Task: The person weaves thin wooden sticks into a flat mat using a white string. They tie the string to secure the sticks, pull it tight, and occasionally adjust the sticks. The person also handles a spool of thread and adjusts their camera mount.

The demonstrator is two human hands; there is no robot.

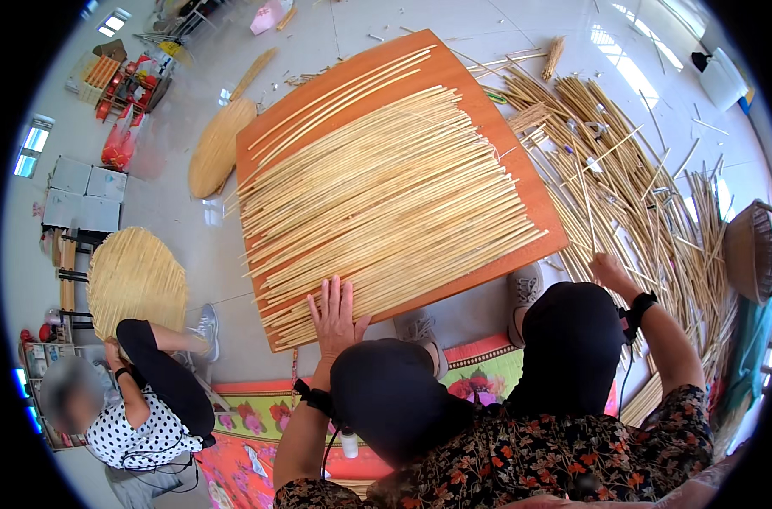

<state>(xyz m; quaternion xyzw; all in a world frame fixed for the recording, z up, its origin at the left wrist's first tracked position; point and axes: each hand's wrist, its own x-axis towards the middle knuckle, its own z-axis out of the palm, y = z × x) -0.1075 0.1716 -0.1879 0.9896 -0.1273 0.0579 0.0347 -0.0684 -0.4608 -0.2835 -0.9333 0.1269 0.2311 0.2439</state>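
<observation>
Rows of pale straw-coloured stalks (pixel 377 195) lie side by side on an orange-brown board (pixel 534 191) in front of me. My left hand (pixel 336 321) rests flat on the near-left ends of the row, palm down and fingers extended. Off the board's right side, my right hand (pixel 608 271) is closed around the lower end of a thin stalk (pixel 586 204), which points away from me over the heap of loose stalks (pixel 632 195). A few stalks at the board's far side lie apart from the main row.
To the left sits another person (pixel 148 399) beside a round stalk mat (pixel 138 280). A second oval mat (pixel 220 148) lies on the floor past the board's left edge. A basket (pixel 751 252) stands at the far right. Flowered cloth (pixel 263 416) spreads beneath my legs.
</observation>
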